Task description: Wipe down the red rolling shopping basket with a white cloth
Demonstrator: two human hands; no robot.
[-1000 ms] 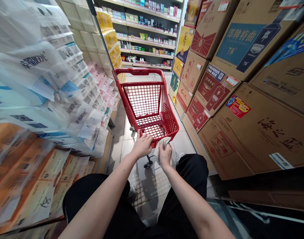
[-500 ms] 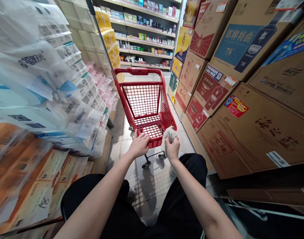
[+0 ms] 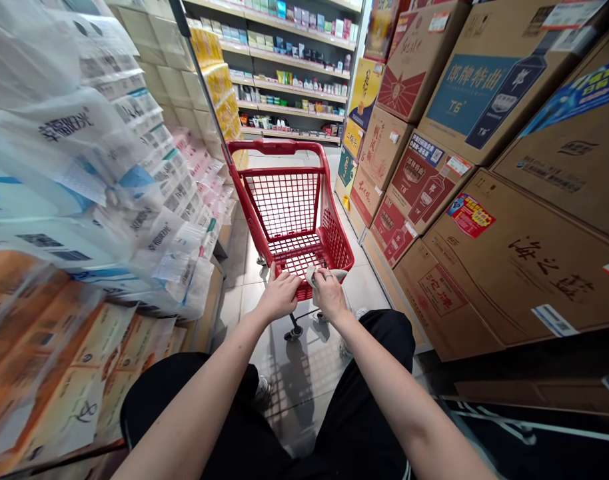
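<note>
A red plastic shopping basket cart on dark wheels stands on the tiles in front of my knees. My left hand grips the near rim of its basket, thumb on the outer left side and fingers laid over the edge. Beside it, my right hand presses a pale cloth onto the same rim, near the right corner. Part of the cloth sticks out on both sides of the fingers. Nothing lies in the basket, and a long dark pole rises from its far left corner.
Plastic-wrapped paper packs are piled close on the left, with orange packs below them. Printed cardboard cartons form a wall on the right. Shelves of small boxes and bottles cross the far end. Tiled floor runs between.
My right hand has slid left along the rim with the cloth, closer to my left hand. My left hand keeps its hold, and the cart stands almost unchanged.
</note>
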